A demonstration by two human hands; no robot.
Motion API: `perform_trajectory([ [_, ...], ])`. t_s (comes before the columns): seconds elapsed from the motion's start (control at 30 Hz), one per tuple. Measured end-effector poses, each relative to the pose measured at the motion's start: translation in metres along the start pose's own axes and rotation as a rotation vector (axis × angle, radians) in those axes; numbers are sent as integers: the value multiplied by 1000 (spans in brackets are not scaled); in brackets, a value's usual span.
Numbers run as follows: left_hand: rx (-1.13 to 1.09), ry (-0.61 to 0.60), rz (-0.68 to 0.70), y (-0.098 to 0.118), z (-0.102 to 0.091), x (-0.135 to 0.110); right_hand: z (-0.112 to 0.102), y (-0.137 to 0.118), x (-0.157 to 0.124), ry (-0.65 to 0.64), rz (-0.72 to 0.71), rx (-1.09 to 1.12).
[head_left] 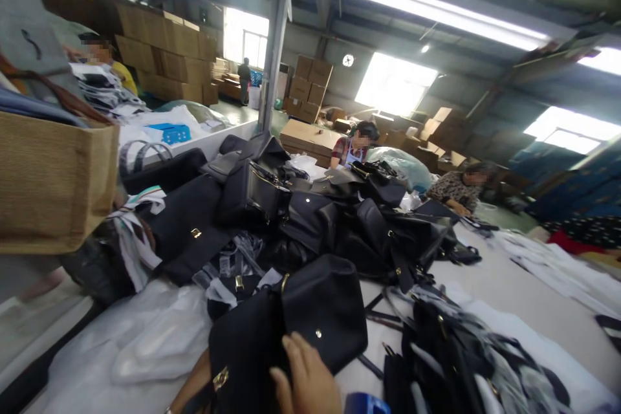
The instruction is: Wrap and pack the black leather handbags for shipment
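Pale worktable (460, 275) underneath it all, and right up close sits a smooth black bag (247, 336) with gold-coloured clasps, its rounded flap (325, 304) folded back. Right hand (313, 381) is at its front, fingers loosely spread; left hand (193, 380) slips behind its side, fingers hidden, so no telling its grip. Crumpled translucent plastic (160, 336) lies alongside. Next, a big heap of black bags (310, 223); past that, a co-worker in a plaid sleeve (338, 150), then stacked brown cardboard boxes (310, 87).
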State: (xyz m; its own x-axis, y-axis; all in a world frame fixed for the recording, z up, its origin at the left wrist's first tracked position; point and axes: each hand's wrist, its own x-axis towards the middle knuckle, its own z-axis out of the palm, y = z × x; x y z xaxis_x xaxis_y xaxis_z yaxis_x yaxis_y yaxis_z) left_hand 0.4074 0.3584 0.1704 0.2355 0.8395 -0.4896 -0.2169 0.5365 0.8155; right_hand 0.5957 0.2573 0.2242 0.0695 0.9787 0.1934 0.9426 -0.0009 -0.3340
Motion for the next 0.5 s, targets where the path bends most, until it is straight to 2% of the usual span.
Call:
perform_trajectory([
  [0.07,89,26,36,4,5,7,-1,18,16,56,123,-39],
  [0.13,163,-36,83,13,16,10,5,33,27,78,191,-76],
  [0.23,207,-296,104,32,37,15,14,55,35,133,245,-129],
  [0.3,214,-461,81,45,50,23,13,73,37,191,254,-166],
  [0.37,239,-534,42,56,58,37,5,92,39,233,254,-202],
  [0.5,451,-550,73,73,62,84,-27,129,41,213,362,-219],
])
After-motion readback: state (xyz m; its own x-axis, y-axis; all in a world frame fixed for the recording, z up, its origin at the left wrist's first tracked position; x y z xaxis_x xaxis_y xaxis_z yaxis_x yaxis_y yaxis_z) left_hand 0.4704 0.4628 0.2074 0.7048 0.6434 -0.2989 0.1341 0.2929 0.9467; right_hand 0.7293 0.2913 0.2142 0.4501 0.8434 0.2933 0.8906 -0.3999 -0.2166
